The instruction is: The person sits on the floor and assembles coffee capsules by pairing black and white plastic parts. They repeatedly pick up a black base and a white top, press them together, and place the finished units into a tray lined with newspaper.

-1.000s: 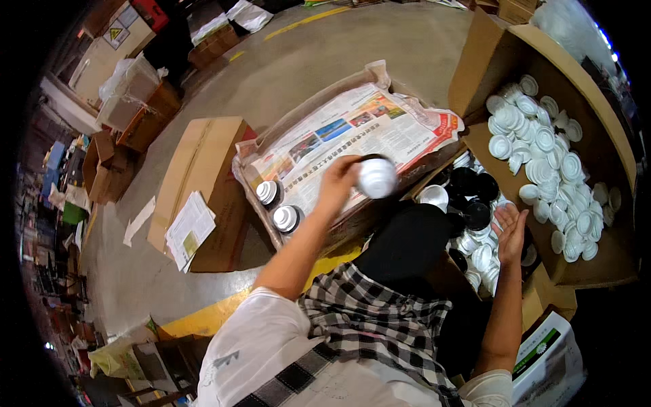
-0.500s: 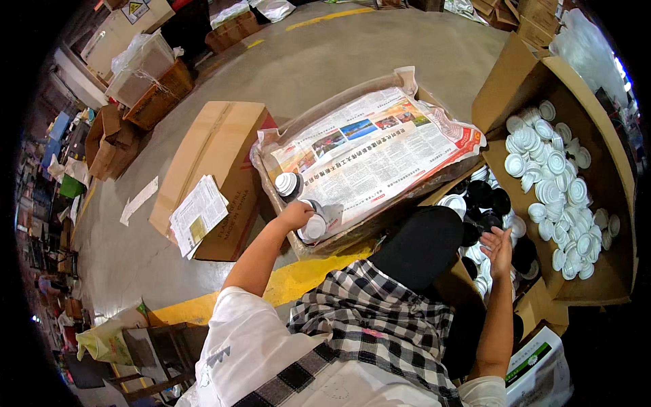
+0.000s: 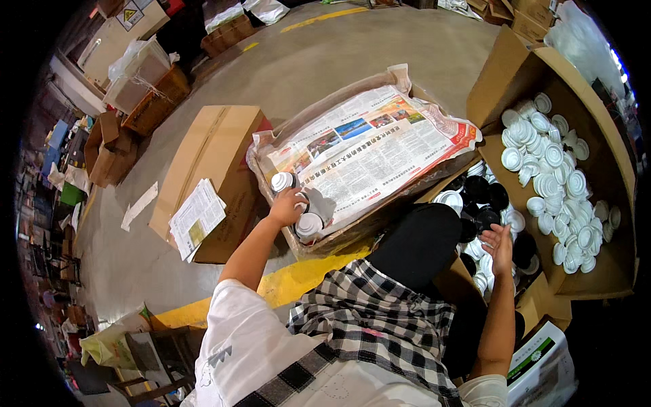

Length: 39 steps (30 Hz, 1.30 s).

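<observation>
In the near left corner of a newspaper-lined carton (image 3: 366, 237), my left hand (image 3: 287, 207) has its fingers closed round a round, dark-and-white piece (image 3: 302, 201), mostly covered by the hand. One white-topped round piece (image 3: 281, 181) stands just beyond it, and another white-topped piece (image 3: 309, 225) sits on its near side. At the right, my right hand (image 3: 498, 245) hangs palm up with fingers stretched out, beside black round lids (image 3: 487, 220) in a box of mixed black and white ones. Nothing shows in that palm.
A tall open carton (image 3: 498, 78) at the right holds many white lids (image 3: 553, 169). Left of the lined carton stands a closed cardboard box (image 3: 207, 146) with folded newspapers (image 3: 196, 216) on it. A yellow line (image 3: 298, 279) crosses the floor nearby.
My left hand has shifted slightly away from me and left, from beside the nearer white-topped piece to the gap between the two. My right hand stays nearly still.
</observation>
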{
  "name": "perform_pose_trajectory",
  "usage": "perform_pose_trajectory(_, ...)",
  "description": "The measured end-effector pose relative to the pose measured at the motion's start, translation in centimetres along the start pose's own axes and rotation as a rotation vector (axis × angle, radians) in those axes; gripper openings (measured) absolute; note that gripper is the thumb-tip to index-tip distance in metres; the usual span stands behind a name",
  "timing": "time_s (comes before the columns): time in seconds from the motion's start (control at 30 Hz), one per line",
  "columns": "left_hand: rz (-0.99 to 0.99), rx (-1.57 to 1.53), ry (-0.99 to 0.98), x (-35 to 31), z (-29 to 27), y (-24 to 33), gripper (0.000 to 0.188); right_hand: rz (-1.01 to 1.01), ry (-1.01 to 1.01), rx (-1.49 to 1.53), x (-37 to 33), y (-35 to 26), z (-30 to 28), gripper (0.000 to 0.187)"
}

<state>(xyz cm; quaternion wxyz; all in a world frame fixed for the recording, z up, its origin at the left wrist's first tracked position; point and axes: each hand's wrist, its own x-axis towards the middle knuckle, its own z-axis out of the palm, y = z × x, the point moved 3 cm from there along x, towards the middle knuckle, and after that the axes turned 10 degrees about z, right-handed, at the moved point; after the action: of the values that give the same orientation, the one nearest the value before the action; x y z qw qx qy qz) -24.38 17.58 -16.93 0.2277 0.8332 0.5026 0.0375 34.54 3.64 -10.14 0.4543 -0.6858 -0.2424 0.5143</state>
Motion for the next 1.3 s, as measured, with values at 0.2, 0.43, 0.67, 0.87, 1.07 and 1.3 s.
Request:
perform_pose_trajectory(0.2, 0.144, 0.328, -0.182, -0.4, 1.1, 5.2, 0.051, 0.010, 0.005, 0.013, -0.4, 0.0, -0.2, 0.070)
perform_pose_trajectory(0.43, -0.149, 0.333, -0.477, -0.7, -0.9, 5.6, 0.083, -0.056, 0.122, 0.105, 0.4, -2.1, -3.8, 0.062)
perform_pose_trajectory(0.67, 0.469, 0.087, 0.283, 11.5, -6.3, 20.5, 0.050, -0.170, 0.255, 0.376, 0.3, -5.4, -11.4, 0.061)
perform_pose_trajectory(0.87, 0.684, -0.308, -0.012, 21.3, -0.4, 43.2, 0.040, -0.214, 0.456, 0.553, 1.6, -4.9, -14.1, 0.048)
perform_pose_trajectory(1.07, 0.421, -0.265, 0.056, 32.3, 10.4, 47.6, 0.058, -0.010, 0.886, 0.142, 7.6, -0.4, -20.4, 0.031)
perform_pose_trajectory(1.3, 0.339, -0.554, 0.075, 33.2, 15.5, 43.8, 0.046, -0.204, 1.070, -0.543, 12.7, -3.2, -20.4, 0.055)
